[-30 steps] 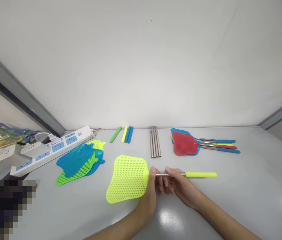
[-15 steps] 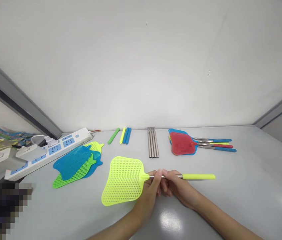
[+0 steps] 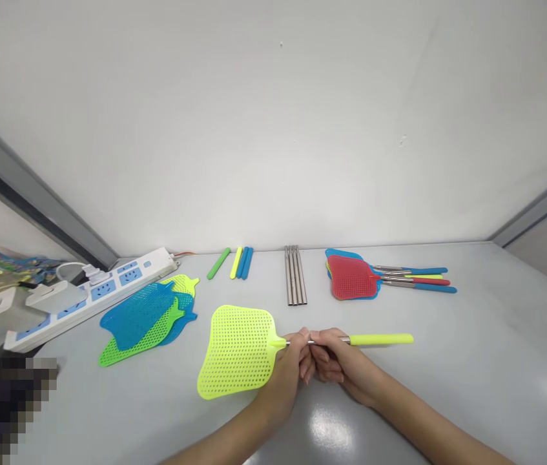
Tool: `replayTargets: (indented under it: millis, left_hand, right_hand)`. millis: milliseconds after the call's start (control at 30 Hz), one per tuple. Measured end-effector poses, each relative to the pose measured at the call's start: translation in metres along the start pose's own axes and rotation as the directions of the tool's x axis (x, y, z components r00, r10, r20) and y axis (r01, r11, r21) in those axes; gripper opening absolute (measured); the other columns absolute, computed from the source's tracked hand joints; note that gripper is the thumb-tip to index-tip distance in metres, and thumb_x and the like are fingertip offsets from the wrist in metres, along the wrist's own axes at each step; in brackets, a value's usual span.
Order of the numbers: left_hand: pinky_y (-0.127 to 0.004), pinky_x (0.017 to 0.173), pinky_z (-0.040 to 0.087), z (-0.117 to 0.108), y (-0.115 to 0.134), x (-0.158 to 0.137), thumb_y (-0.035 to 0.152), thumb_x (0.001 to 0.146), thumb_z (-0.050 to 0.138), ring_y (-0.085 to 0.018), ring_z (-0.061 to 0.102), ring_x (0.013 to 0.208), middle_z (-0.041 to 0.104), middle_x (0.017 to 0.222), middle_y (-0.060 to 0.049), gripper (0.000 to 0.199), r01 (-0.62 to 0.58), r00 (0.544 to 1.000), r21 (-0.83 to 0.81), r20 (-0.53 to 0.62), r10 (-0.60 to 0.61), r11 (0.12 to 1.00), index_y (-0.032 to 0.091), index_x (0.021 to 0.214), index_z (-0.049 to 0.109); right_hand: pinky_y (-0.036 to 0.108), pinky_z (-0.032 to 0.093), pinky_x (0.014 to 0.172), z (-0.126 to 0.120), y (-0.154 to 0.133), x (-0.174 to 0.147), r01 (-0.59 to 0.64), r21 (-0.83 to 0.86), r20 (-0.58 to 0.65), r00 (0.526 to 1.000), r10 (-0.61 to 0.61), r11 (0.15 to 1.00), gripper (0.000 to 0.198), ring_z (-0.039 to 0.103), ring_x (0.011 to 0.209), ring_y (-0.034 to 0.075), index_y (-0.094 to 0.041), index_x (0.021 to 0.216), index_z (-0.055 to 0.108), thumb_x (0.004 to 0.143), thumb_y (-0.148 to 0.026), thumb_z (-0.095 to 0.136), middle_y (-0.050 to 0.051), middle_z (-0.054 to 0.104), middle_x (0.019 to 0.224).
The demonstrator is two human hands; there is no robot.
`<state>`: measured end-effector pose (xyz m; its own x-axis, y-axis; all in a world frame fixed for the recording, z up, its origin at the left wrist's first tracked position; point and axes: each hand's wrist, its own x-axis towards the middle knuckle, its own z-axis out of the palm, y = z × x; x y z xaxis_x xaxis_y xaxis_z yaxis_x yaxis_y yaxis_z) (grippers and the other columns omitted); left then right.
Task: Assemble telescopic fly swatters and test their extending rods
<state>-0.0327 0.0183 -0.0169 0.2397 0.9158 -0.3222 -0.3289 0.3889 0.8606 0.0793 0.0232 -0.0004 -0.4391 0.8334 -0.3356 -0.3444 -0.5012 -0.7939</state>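
A yellow fly swatter (image 3: 238,352) is held level above the grey table, its perforated head to the left and its yellow grip to the right. My left hand (image 3: 288,361) is closed round the metal rod near the head, thumb on top. Close beside it, my right hand (image 3: 343,361) pinches the same rod near the grip. The fingers cover most of the rod's middle. Behind them, several metal rods (image 3: 296,274) lie side by side. To the right rests a pile of swatters with rods and grips, a red swatter (image 3: 352,278) on top.
Loose swatter heads, a blue head (image 3: 137,313) uppermost, overlap at the left beside a white power strip (image 3: 123,278) with plugs. Blue grips (image 3: 245,263), a yellow grip (image 3: 236,263) and a green grip (image 3: 219,263) lie near the back wall (image 3: 283,129).
Both hands have come slightly closer together on the rod. The right fingers have curled a little further beneath it. The swatter has barely moved, and the view has shifted slightly.
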Motion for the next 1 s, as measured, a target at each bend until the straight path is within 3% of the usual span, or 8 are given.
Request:
replayTargets:
  millis: [200, 500, 1000]
  left_hand:
    - [-0.021, 0.043, 0.026, 0.001, 0.002, 0.001, 0.041, 0.075, 0.042, -0.006, 0.028, 0.039, 0.024, 0.037, 0.006, 0.043, 0.014, 1.0, -0.061, -0.017, -0.015, 0.998, 0.017, 0.042, 0.027]
    - [-0.023, 0.049, 0.03, 0.0, 0.002, -0.001, 0.039, 0.077, 0.039, -0.007, 0.03, 0.041, 0.026, 0.038, 0.006, 0.043, -0.009, 1.0, -0.019, -0.027, 0.008, 1.0, 0.018, 0.041, 0.025]
    - [-0.024, 0.045, 0.026, 0.001, 0.006, 0.001, 0.035, 0.077, 0.04, -0.007, 0.028, 0.036, 0.022, 0.035, 0.006, 0.044, -0.071, 0.997, 0.035, -0.025, 0.072, 0.997, 0.018, 0.04, 0.022]
  right_hand:
    - [0.019, 0.011, 0.035, 0.006, -0.002, 0.002, -0.011, 0.004, -0.082, 0.997, 0.011, 1.0, 0.033, 0.017, 0.03, 0.002, -0.016, 0.044, 0.033, 0.072, -0.03, 0.045, -0.009, 0.022, 0.035]
    - [0.02, 0.016, 0.038, -0.001, -0.004, 0.001, -0.089, 0.054, -0.05, 0.995, 0.091, 0.995, 0.031, 0.019, 0.03, 0.003, -0.017, 0.045, 0.032, 0.071, -0.03, 0.043, -0.01, 0.02, 0.034]
    - [0.022, 0.019, 0.041, -0.01, -0.007, 0.0, -0.114, 0.102, -0.002, 0.993, 0.115, 0.988, 0.03, 0.017, 0.033, 0.004, -0.017, 0.046, 0.035, 0.071, -0.03, 0.044, -0.01, 0.014, 0.035]
